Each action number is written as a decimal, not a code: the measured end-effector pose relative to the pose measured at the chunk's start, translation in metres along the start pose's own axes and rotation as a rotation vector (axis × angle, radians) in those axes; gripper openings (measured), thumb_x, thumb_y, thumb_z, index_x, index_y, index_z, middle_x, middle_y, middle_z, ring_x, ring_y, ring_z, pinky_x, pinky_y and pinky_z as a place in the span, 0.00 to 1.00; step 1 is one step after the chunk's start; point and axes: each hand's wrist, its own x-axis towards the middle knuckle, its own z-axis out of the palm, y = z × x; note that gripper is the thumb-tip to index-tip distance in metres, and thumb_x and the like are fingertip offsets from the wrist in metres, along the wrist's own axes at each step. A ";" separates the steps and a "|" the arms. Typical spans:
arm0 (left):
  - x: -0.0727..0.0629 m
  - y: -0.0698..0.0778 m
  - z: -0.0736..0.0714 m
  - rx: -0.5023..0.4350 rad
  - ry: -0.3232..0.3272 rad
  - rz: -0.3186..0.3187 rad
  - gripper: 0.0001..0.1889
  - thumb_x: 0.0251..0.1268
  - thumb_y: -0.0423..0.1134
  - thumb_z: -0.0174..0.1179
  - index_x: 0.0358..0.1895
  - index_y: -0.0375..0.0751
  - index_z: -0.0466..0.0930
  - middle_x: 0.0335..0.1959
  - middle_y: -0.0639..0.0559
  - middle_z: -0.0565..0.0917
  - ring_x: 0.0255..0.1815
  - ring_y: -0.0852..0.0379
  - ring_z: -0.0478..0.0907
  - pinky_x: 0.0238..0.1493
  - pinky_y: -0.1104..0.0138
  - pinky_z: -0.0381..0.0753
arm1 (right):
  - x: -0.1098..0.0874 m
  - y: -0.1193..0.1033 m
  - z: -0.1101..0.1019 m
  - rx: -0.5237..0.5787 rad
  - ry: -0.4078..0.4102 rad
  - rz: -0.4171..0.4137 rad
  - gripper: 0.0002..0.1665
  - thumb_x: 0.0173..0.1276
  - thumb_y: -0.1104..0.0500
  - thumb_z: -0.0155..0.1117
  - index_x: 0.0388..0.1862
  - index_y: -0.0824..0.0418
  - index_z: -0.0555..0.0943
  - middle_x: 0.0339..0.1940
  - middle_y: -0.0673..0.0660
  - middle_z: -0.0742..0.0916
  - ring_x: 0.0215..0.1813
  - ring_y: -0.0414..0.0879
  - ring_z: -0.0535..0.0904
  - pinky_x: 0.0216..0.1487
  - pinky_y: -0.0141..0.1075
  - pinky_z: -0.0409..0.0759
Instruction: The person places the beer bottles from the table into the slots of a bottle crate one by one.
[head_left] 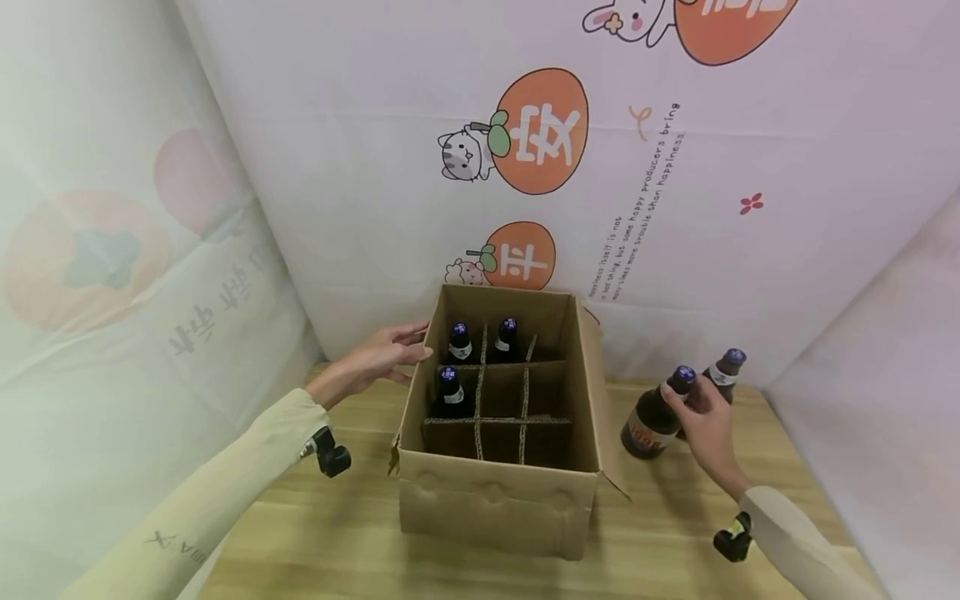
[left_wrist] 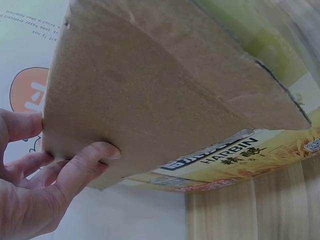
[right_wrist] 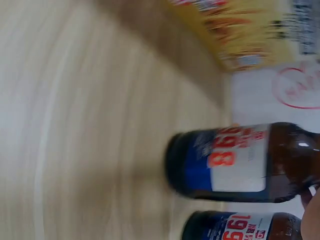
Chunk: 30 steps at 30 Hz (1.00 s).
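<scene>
My right hand (head_left: 708,421) grips a brown beer bottle (head_left: 647,427) by its neck, just under the blue cap. The bottle leans in the head view, its pale label and blue lower band showing in the right wrist view. A second beer bottle (head_left: 724,372) stands close behind it, partly covered by the hand. To the left is an open cardboard box (head_left: 498,508) with dividers (head_left: 501,419). Three capped bottles (head_left: 453,393) sit in its far-left compartments. My left hand (head_left: 378,358) rests with extended fingers against the box's left side and flap (left_wrist: 145,90).
The box and bottles are on a wood-grain table (head_left: 337,517). Behind is a white wall cloth (head_left: 375,208) with cartoon prints, and cloth also hangs at both sides. A side flap (head_left: 600,392) sticks out from the box's right edge, towards the bottles.
</scene>
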 end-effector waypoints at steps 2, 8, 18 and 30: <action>0.000 0.001 0.000 0.001 -0.005 0.008 0.39 0.78 0.37 0.58 0.86 0.43 0.48 0.84 0.32 0.56 0.76 0.31 0.67 0.60 0.49 0.87 | 0.003 -0.003 -0.007 0.004 -0.049 0.023 0.16 0.73 0.63 0.71 0.55 0.68 0.83 0.42 0.46 0.89 0.43 0.32 0.85 0.43 0.18 0.82; -0.004 0.004 0.000 0.000 -0.007 0.004 0.40 0.78 0.36 0.58 0.86 0.42 0.48 0.84 0.32 0.53 0.77 0.32 0.67 0.59 0.51 0.88 | 0.002 -0.011 -0.009 -0.122 -0.091 -0.001 0.13 0.71 0.60 0.73 0.51 0.63 0.86 0.40 0.48 0.90 0.40 0.33 0.84 0.40 0.17 0.80; -0.004 0.004 0.001 0.006 0.007 -0.002 0.39 0.78 0.36 0.58 0.86 0.43 0.49 0.84 0.32 0.55 0.76 0.32 0.69 0.57 0.53 0.89 | 0.000 -0.006 -0.012 -0.057 -0.207 -0.072 0.25 0.75 0.64 0.68 0.69 0.63 0.78 0.60 0.38 0.84 0.60 0.21 0.77 0.58 0.13 0.74; -0.003 0.004 0.002 0.006 0.013 -0.002 0.39 0.78 0.37 0.57 0.86 0.44 0.49 0.82 0.33 0.59 0.76 0.30 0.67 0.57 0.52 0.89 | 0.006 -0.013 -0.026 -0.155 -0.341 -0.025 0.27 0.78 0.53 0.66 0.73 0.57 0.77 0.67 0.60 0.85 0.59 0.17 0.73 0.53 0.14 0.77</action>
